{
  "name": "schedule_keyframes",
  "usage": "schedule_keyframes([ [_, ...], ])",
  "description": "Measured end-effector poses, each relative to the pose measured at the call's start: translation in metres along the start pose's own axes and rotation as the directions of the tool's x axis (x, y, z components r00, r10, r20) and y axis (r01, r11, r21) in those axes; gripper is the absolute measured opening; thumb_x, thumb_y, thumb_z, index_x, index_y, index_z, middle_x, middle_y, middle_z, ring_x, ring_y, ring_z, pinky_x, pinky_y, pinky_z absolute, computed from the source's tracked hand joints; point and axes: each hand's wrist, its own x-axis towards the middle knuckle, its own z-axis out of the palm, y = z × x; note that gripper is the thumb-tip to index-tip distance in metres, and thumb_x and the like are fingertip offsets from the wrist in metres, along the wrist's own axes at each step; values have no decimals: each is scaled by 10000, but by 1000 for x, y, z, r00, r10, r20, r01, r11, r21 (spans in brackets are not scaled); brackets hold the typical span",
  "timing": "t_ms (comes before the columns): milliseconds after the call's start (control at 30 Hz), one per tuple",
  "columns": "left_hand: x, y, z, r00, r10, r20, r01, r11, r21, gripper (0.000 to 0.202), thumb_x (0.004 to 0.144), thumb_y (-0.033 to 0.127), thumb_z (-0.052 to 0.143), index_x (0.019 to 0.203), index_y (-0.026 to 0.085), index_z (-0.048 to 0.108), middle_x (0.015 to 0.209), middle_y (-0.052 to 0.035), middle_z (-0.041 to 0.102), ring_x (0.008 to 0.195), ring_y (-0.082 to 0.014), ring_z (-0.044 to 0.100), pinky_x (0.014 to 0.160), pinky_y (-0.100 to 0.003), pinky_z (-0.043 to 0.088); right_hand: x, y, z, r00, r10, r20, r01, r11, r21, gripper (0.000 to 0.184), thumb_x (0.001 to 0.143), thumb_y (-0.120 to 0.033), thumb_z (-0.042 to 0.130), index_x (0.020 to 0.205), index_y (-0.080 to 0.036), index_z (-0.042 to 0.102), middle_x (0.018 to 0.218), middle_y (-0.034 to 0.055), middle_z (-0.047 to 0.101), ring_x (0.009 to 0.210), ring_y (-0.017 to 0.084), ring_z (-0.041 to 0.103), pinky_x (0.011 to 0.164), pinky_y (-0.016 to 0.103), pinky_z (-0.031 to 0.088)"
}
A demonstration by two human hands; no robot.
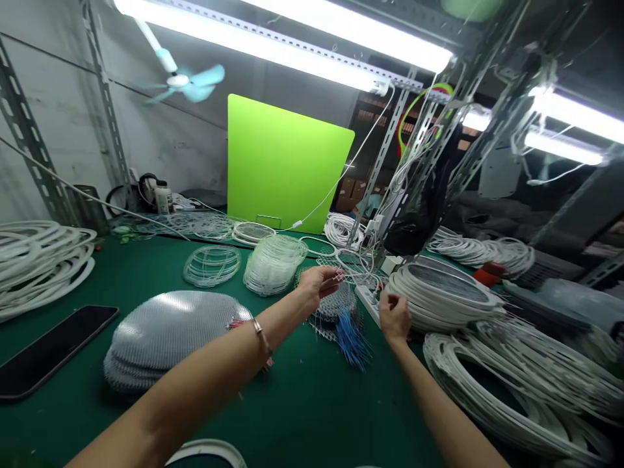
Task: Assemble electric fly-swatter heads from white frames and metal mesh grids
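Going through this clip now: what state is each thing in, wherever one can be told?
Left hand: fingers drawn together by pinkish bits; grip unclear
Right hand: fingers curled; contents unclear
Blue strands: loosely bunched, lying down
Grey mesh discs: stacked
Phone: lying flat, screen dark
Green board: upright
Fan: blades blurred, apparently spinning
Overhead tube light: lit

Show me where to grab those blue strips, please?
Try pinching the blue strips around their middle, coming from the near side. They're long, thin and bunched there, while the near ends fan out loosely. The far ends crowd the grey mesh stack, which might snag fingers.
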Motion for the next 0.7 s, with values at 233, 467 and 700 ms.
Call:
schedule_keyframes([
  [233,-149,-38,-44,997,71,2,-71,995,71,280,827,261,709,1039,142,571,1122,-145,684,959,-235,696,727,-287,565,-164,-41,-28,801,-146,581,-392,605,693,512,852,-430,635,1338,-333,506,1314,9,612,1131,180,617,935,312,526],
  [467,-323,-90,-208,954,77,291,-301,242,922,798,772,670,625,1460,372,350,1575,-36,260,1440,-405,173,1098,-613,295,-278,8,-71,607,191,771,-753,448,482,644,806,-199,721,1384,-293,452,1269,62,640,1125,251,625,852,323,593],
  [700,-375,-147,-259,928,101,358,-309,-327,893,948,749,802,492,1523,370,156,1611,-42,41,1435,-462,87,1096,-670,209,-360,40,-86,490,380,784,-855,382,349,832,702,-273,815,1420,-296,397,1182,73,689,1086,286,642,806,328,602],
])
